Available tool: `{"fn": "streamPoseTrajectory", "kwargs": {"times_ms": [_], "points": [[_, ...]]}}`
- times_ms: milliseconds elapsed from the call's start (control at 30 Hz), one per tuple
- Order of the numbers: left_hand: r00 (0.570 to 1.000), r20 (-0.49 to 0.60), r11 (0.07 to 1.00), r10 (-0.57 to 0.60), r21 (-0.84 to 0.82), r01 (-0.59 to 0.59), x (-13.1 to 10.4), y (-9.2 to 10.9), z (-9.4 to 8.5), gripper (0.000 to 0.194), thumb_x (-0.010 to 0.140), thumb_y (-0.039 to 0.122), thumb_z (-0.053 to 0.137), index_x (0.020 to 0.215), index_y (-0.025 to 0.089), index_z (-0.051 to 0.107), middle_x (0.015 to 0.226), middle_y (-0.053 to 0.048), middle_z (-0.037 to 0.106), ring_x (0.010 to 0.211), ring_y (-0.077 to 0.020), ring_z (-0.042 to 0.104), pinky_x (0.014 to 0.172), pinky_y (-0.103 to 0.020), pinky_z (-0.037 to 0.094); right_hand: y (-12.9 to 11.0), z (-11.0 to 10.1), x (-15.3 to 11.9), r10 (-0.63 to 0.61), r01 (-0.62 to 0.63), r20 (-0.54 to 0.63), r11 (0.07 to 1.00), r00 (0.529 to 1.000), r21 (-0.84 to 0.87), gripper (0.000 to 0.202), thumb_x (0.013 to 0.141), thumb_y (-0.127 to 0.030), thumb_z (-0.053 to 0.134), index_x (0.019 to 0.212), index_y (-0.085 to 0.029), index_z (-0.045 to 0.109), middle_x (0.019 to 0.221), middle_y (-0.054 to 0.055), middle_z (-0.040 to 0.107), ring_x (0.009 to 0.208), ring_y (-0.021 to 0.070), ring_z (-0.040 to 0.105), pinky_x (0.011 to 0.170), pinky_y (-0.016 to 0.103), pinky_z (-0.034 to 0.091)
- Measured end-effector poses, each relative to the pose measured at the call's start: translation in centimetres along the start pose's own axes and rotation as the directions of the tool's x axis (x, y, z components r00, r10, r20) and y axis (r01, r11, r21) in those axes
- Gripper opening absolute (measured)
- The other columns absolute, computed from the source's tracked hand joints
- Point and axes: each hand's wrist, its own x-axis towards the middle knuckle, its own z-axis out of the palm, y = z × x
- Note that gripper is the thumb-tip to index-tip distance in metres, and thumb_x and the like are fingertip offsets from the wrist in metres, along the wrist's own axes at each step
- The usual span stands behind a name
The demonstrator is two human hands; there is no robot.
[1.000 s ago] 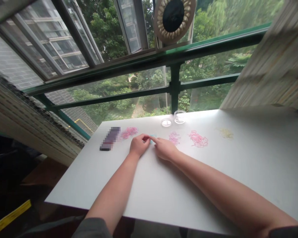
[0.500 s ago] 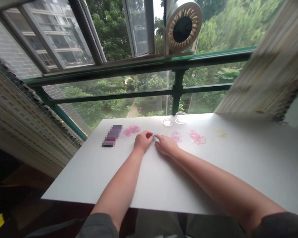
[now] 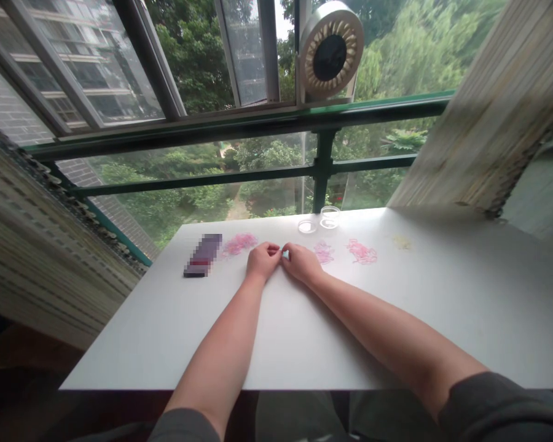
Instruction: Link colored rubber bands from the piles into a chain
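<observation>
My left hand [image 3: 262,260] and my right hand [image 3: 301,263] meet fingertip to fingertip above the white table, both in a closed pinch. Between the fingertips shows a small teal thing [image 3: 284,253]; it is mostly hidden and too small to name surely. Just right of my right hand lies a pile of pinkish-purple bands [image 3: 323,252], like thin rubber bands. Beyond it is a pile of pink-red bands [image 3: 362,252]. On the left, past my left hand, a larger pink pile [image 3: 240,244] is spread out.
Two clear round containers, a low one [image 3: 307,227] and a taller one [image 3: 330,218], stand at the back edge of the white table [image 3: 166,344]. A blurred-out dark oblong [image 3: 203,255] lies at left. Pale yellow bands [image 3: 402,243] lie farther right. A round fan [image 3: 330,55] is by the window.
My right fingers have curled in closer to the left fingertips, so less of the teal thing shows. The whole view has shifted slightly. The piles and containers stay put.
</observation>
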Motion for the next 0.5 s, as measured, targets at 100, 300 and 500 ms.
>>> {"fn": "streamPoseTrajectory", "kwargs": {"times_ms": [100,300,500], "points": [[1.000,0.011,1.000,0.005,-0.006,-0.005,0.06,0.01,-0.06,0.015,0.072,0.026,0.065,0.084,0.018,0.067,0.077,-0.004,0.071,0.073,-0.0164,0.067,0.070,-0.027,0.053,0.18,0.09,0.22,0.023,-0.023,-0.006,1.000,1.000,0.013,0.022,0.087,-0.030,0.046,0.101,-0.020,0.059,0.097,0.007,0.066,0.086,0.0184,0.059,0.072,0.026,0.040],[0.998,0.033,0.998,0.058,-0.011,-0.058,-0.05,-0.33,-0.49,0.015,0.075,0.026,0.061,0.086,0.017,0.066,0.082,-0.005,0.071,0.075,-0.0155,0.067,0.071,-0.026,0.053,0.68,0.36,0.61,0.063,-0.063,-0.012,0.998,0.998,0.030,0.022,0.085,-0.026,0.047,0.100,-0.018,0.060,0.097,0.008,0.066,0.087,0.0187,0.059,0.074,0.026,0.039],[0.986,0.073,0.988,0.148,0.036,-0.151,-0.21,-0.19,-0.73,0.015,0.074,0.023,0.059,0.086,0.020,0.068,0.086,-0.003,0.071,0.075,-0.0158,0.064,0.074,-0.028,0.050,0.86,0.38,0.70,0.053,-0.052,-0.010,0.997,0.999,0.064,0.022,0.084,-0.027,0.048,0.099,-0.018,0.061,0.095,0.008,0.066,0.085,0.0182,0.058,0.075,0.027,0.039]]}}
